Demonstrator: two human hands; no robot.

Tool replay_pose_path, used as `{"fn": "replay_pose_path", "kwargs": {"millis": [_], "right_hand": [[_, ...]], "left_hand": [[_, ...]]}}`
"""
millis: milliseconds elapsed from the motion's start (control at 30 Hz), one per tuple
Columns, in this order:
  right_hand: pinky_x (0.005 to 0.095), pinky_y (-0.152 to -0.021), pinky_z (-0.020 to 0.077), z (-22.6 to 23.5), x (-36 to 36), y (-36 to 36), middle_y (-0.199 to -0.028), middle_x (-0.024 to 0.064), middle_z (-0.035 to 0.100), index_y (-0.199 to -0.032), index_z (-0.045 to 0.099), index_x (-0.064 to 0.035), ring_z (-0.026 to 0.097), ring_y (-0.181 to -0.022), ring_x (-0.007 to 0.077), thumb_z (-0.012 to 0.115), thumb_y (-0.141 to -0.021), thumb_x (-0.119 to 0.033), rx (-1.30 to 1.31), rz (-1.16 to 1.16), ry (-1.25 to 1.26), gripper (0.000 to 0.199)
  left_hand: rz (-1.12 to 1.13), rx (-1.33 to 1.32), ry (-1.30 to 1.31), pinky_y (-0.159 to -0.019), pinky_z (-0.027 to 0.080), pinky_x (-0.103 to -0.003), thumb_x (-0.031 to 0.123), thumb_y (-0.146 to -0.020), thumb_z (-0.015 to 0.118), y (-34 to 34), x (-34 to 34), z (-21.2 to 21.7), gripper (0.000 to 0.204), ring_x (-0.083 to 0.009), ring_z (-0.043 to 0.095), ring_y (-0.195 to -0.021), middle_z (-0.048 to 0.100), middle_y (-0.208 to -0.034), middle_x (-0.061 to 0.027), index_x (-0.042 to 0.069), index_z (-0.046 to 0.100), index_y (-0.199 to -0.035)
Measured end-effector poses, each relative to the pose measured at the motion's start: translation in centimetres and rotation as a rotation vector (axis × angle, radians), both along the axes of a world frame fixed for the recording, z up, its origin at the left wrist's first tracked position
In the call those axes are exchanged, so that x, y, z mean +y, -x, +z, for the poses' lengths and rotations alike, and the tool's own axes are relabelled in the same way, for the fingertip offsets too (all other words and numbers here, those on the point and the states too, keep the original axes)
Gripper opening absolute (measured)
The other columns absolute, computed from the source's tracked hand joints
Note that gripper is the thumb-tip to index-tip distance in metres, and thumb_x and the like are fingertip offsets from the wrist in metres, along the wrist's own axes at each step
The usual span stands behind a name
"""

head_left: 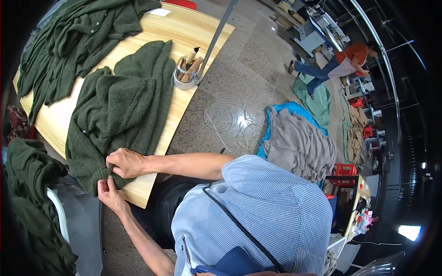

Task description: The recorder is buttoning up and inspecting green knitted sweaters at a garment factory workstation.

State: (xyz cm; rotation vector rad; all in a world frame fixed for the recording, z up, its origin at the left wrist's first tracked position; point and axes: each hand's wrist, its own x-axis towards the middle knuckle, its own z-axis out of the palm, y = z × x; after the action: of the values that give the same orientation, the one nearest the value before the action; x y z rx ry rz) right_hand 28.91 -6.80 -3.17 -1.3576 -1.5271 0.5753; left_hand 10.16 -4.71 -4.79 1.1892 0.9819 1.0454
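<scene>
A dark green fleecy garment [122, 103] lies bunched over the table, with a small button showing near its left side. My right hand [126, 163] is closed on the garment's near end, its fingers curled into the fabric. Just below it, my left hand [109, 193] pinches the edge of the same garment between thumb and fingers. The two hands are close together at the table's near corner. Folds hide what lies under my fingertips.
Another green buttoned garment [83, 41] covers the table's [184, 23] far left. A clear jar of tools [186, 73] stands at its right edge, beside a metal post [216, 39]. More green fabric [32, 193] hangs at left. Grey cloth [299, 142] lies on the floor; a person [336, 69] walks beyond.
</scene>
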Motion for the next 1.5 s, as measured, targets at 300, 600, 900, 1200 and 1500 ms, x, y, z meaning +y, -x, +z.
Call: {"fn": "replay_pose_path", "kwargs": {"millis": [300, 600, 900, 1200, 1500], "right_hand": [[0.0478, -0.075, 0.0617, 2.1, 0.3, -1.5, -0.085, 0.0247, 0.077, -0.106, 0.082, -0.0014, 0.08, -0.081, 0.0387, 0.075, -0.082, -0.013, 0.069, 0.074, 0.178, 0.028], [0.0393, -0.078, 0.0616, 1.3, -0.4, -1.6, -0.095, 0.0216, 0.083, -0.116, 0.084, -0.0011, 0.081, -0.083, 0.0227, 0.08, -0.09, -0.011, 0.071, 0.197, 0.214, 0.028], [0.0254, -0.074, 0.054, 2.1, 0.9, -2.1, -0.089, -0.0027, 0.077, -0.103, 0.079, 0.0019, 0.066, -0.083, 0.0036, 0.079, -0.09, -0.005, 0.365, 0.271, 0.475, 0.015], [0.0224, -0.064, 0.0362, 2.4, -0.3, -1.4, -0.082, -0.0116, 0.061, -0.095, 0.071, -0.0042, 0.05, -0.074, -0.002, 0.082, -0.088, -0.001, 0.538, 0.243, 0.467, 0.014], [0.0241, -0.077, 0.051, 2.6, -0.9, -1.8, -0.092, -0.0043, 0.074, -0.097, 0.075, -0.0035, 0.065, -0.085, 0.0034, 0.08, -0.089, -0.005, 0.503, 0.243, 0.534, 0.01]], "left_hand": [[-0.102, 0.192, -0.086, -0.082, 0.051, -0.026, 0.002, -0.109, 0.073, 1.4, 0.1, 1.8, 0.004, -0.0061, 0.06, -0.091, 0.07, -0.1, 0.0028, -0.002, 0.073, -0.107], [-0.322, 0.149, -0.03, -0.088, 0.055, -0.027, 0.006, -0.112, 0.069, 3.6, 1.1, 0.7, 0.013, -0.0062, 0.065, -0.099, 0.074, -0.114, -0.001, -0.001, 0.068, -0.124], [-0.371, -0.086, 0.026, -0.104, 0.057, -0.031, 0.003, -0.111, 0.07, 3.1, 0.9, -0.1, 0.027, -0.011, 0.07, -0.119, 0.074, -0.131, -0.0046, -0.003, 0.066, -0.137], [-0.235, -0.171, 0.012, -0.105, 0.063, -0.034, -0.001, -0.1, 0.087, 1.0, -1.1, 0.9, 0.047, -0.0154, 0.072, -0.123, 0.074, -0.137, -0.009, -0.005, 0.066, -0.143], [-0.156, -0.092, 0.061, -0.102, 0.065, -0.035, -0.006, -0.095, 0.089, 1.4, -1.5, -0.1, 0.033, -0.0155, 0.075, -0.114, 0.077, -0.127, -0.0106, -0.006, 0.071, -0.123]]}}
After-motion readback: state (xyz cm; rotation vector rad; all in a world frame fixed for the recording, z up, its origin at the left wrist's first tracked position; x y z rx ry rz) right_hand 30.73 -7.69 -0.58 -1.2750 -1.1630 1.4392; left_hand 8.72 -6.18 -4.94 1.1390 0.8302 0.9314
